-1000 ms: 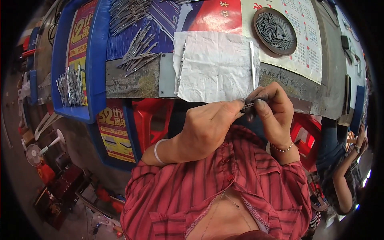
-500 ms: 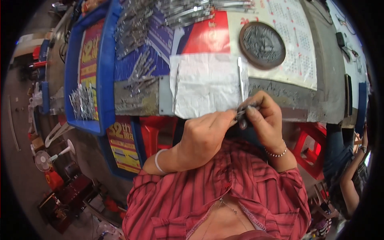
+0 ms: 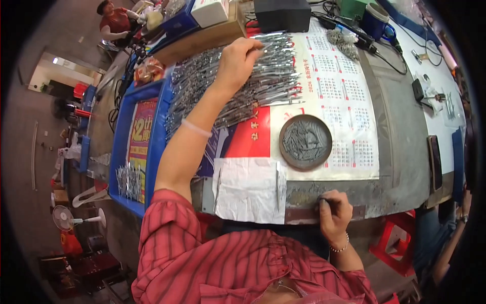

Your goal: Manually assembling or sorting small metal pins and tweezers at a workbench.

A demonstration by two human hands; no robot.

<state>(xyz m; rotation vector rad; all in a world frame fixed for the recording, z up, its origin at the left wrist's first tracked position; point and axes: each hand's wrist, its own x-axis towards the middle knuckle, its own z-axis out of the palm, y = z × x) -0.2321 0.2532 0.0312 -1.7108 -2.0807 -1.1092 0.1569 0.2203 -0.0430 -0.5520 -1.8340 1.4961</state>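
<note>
My left hand (image 3: 238, 63) is stretched far over a wide heap of slim silver metal rods (image 3: 273, 76), pointed at the ends. Its fingers are bent and slightly blurred, so I cannot tell whether they grip a rod. By the table's front edge my right hand (image 3: 335, 215) is closed, with something dark at its fingertips too small to make out. A round brown dish (image 3: 328, 152) holding small grey pins (image 3: 304, 142) lies beyond it. On a crumpled white cloth (image 3: 248, 197) to its left, one slim metal tool (image 3: 278, 185) lies along the right side.
A blue tray (image 3: 119, 177) on the left holds more silver rods (image 3: 130, 182). A printed calendar sheet (image 3: 349, 121) lies under the dish. At the back are a black box (image 3: 282, 16), a blue mug (image 3: 375, 21) and cables. A red stool (image 3: 397, 243) stands at right.
My hands were together in front of my chest. Now the left has gone forward over the rod heap, while the right stays closed near the table edge. The view has tilted toward the table's far side.
</note>
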